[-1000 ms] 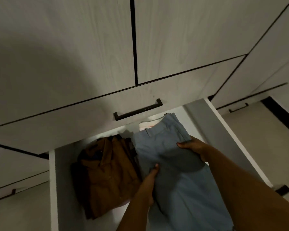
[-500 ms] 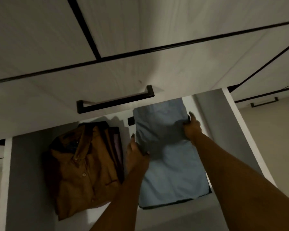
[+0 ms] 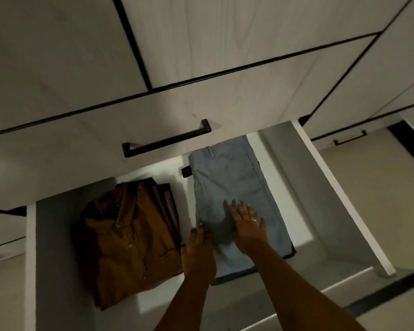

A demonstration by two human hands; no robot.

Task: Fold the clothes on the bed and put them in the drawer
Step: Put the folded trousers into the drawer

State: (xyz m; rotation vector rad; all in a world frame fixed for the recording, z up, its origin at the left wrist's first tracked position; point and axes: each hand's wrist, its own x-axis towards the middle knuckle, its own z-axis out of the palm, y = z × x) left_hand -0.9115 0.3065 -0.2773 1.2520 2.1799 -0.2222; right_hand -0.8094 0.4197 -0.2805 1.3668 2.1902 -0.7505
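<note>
head view looks down into an open drawer point(image 3: 339, 194) pulled out beneath pale wood-grain cabinet fronts point(image 3: 225, 39). two stacks of folded clothes are held in it.

on the right side, a pair of light blue trousers point(image 3: 230, 177) is laid lengthwise, waistband toward the back, with its far end hidden under the closed drawer front above. a dark garment point(image 3: 237, 277) is seen beneath it, showing as a thin strip along the near edge and a small corner at the far left.

on the left side, a brown button-up shirt point(image 3: 129, 244) is laid folded, collar toward the back. the edge of a purplish garment point(image 3: 171, 206) shows under its right side. a strip of white drawer floor is left between the two stacks, so they are kept apart.

the right hand point(image 3: 247, 230) is laid flat on the middle of the trousers, palm down, fingers straight and spread. a ring point(image 3: 255, 220) is worn on one finger. the left hand point(image 3: 198, 249) is placed just beside it at the left edge of the trousers, fingers stretched forward and close together, the tips touching the cloth edge. whether any cloth is caught under them cannot be told.

a long black handle point(image 3: 167, 139) is fixed to the drawer front above. a smaller black handle point(image 3: 349, 138) is seen on a front at the far right.
</note>
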